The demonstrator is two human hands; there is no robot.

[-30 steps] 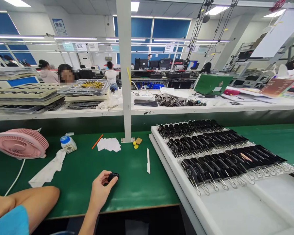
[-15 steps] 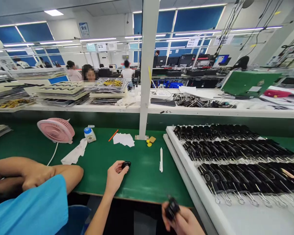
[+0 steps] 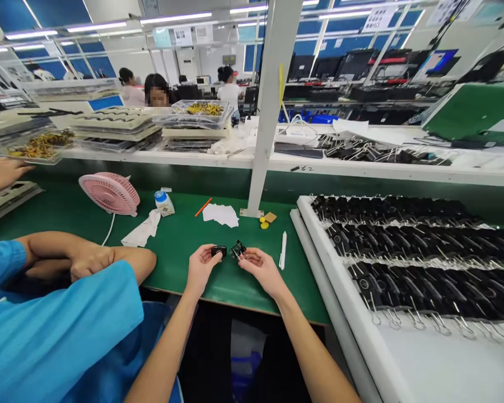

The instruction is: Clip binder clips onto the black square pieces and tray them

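Over the green tabletop (image 3: pixel 218 285), my left hand (image 3: pixel 200 268) pinches a small black rounded plastic part (image 3: pixel 219 250) between thumb and fingers. Just to its right, my right hand (image 3: pixel 264 271) grips a black binder clip (image 3: pixel 237 248) by its silver wire handles. Whether the clip has anything in its jaws is too small to tell. The two held pieces are close together with a narrow gap. A white pen (image 3: pixel 283 251) lies right of my right hand.
White foam trays (image 3: pixel 361 341) with rows of black clipped parts stand at right. A co-worker's folded arms and blue sleeve (image 3: pixel 88 313) are close on the left. Behind are a pink fan (image 3: pixel 109 193), a bottle (image 3: pixel 164 204), white paper (image 3: pixel 220 214) and a post (image 3: pixel 262 162).
My right hand has come up from the table's front edge with the binder clip to beside my left hand. The view has shifted; another hand now shows at far left.
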